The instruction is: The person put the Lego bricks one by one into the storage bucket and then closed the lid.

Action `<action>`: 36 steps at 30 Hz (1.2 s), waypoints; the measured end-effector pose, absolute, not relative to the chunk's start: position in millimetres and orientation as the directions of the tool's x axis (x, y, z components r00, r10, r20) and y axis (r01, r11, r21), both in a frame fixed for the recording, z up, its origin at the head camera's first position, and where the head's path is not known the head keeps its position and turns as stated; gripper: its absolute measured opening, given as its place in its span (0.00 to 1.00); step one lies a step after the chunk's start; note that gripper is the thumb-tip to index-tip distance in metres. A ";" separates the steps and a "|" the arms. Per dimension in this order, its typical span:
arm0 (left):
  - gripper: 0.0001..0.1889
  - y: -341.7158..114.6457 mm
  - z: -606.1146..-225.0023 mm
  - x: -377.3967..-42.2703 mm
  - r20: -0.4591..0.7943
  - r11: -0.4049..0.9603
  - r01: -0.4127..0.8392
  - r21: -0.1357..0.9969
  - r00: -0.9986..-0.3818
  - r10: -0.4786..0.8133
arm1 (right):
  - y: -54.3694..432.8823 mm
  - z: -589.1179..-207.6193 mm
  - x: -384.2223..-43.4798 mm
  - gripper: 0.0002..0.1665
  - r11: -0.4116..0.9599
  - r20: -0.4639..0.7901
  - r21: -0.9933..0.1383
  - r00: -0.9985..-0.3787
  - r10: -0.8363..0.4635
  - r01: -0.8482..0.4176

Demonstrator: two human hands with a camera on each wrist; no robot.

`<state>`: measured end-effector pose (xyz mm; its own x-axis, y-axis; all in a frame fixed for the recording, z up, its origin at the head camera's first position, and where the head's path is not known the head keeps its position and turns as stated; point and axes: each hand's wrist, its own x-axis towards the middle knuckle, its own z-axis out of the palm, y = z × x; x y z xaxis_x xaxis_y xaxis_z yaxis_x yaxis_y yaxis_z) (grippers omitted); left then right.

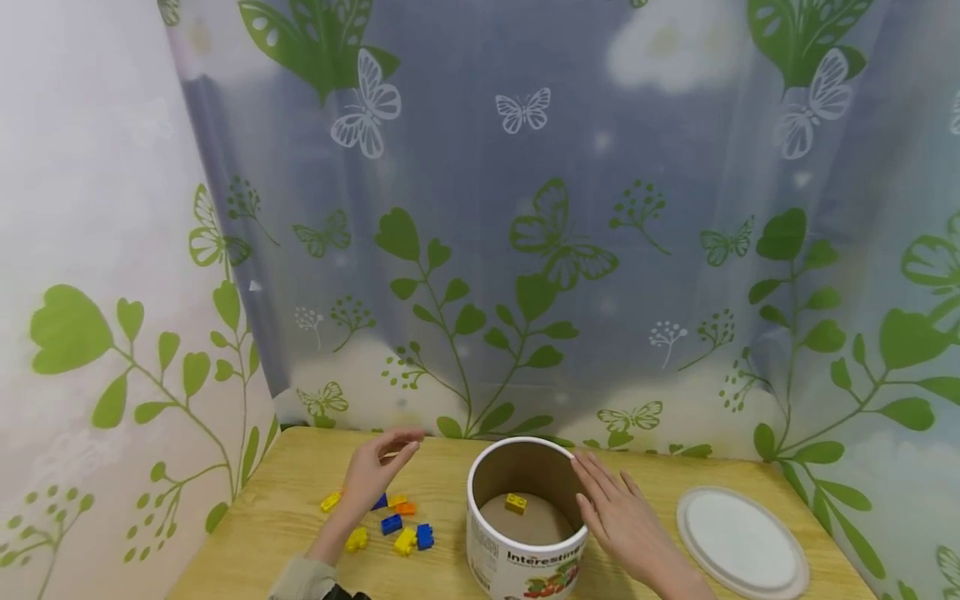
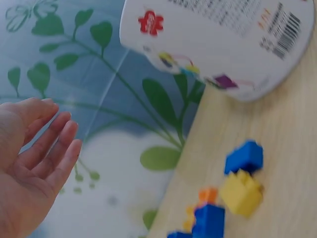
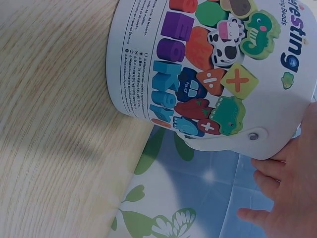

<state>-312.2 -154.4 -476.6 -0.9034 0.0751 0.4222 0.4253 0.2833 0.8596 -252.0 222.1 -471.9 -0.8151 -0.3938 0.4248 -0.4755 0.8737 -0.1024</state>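
Observation:
A white printed bucket [image 1: 525,554] stands without its lid near the table's middle, one yellow toy brick [image 1: 516,502] lying on its bottom. My right hand [image 1: 618,521] rests its extended fingers against the bucket's right rim. To the left, my left hand [image 1: 378,467] is raised over the table with loosely bent fingers and nothing in it. Below and beside it lie several loose bricks, among them a blue brick [image 1: 392,524], a yellow brick [image 1: 406,541] and an orange brick [image 1: 406,507]. In the left wrist view that hand's palm [image 2: 29,183] shows bare.
A round white lid [image 1: 742,542] lies flat on the wooden table [image 1: 247,533], right of the bucket. Behind the table's back edge hangs a curtain [image 1: 465,333] with leaves and butterflies, and similar patterned sheets close in both sides.

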 end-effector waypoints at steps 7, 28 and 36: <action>0.12 -183.7 -495.5 -303.7 0.277 0.300 0.267 0.916 -0.961 0.010 | 221.9 -471.9 -252.4 0.30 0.872 0.419 -0.114 -0.819 -0.392 -0.476; 0.10 -230.8 -557.0 -272.7 0.170 0.620 0.179 0.764 -0.983 0.073 | 222.3 -472.7 -251.9 0.30 0.866 0.459 -0.088 -0.792 -0.403 -0.492; 0.13 -230.8 -559.4 -268.0 0.148 0.664 0.186 0.724 -0.982 0.113 | 222.1 -472.4 -252.1 0.30 0.869 0.445 -0.094 -0.801 -0.400 -0.486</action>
